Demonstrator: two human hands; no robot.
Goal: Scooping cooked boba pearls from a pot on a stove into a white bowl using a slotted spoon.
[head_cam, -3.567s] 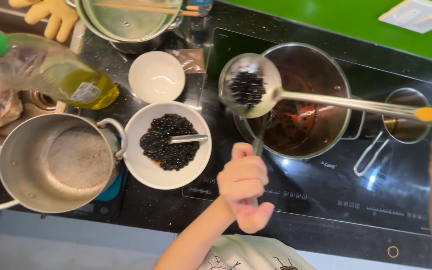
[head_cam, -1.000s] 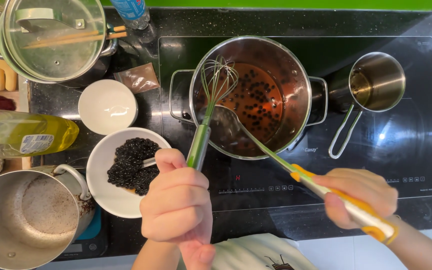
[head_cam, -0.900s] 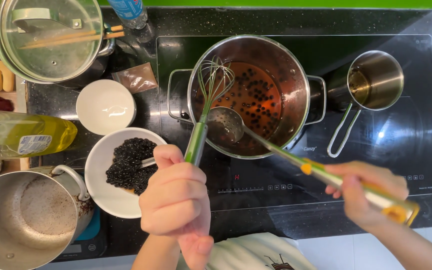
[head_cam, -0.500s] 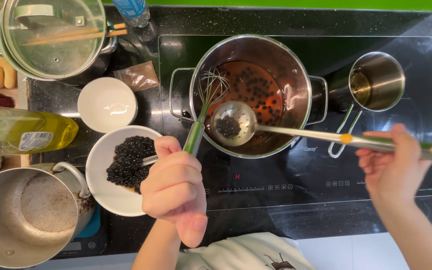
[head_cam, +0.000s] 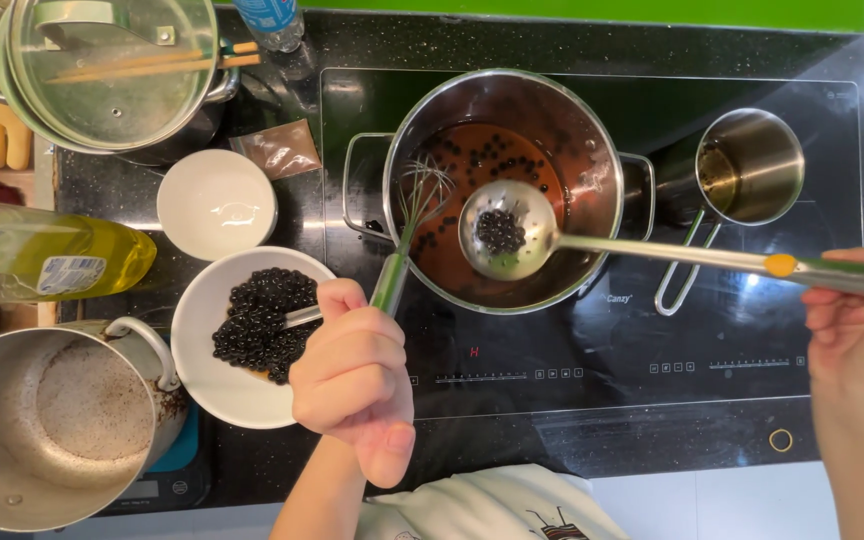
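Hands (head_cam: 352,375) (head_cam: 857,345) over stove (head_cam: 602,440) — black.

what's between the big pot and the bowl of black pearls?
Head view: the whisk, held by the left hand, crosses between the pot and the bowl; otherwise bare black cooktop.

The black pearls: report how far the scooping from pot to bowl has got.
Done: the white bowl holds a heap of black pearls. In hand: the right hand lifts a slotted ladle with a small scoop over the pot, while the left hand holds a whisk in it. Left: scattered pearls float in the brown liquid.
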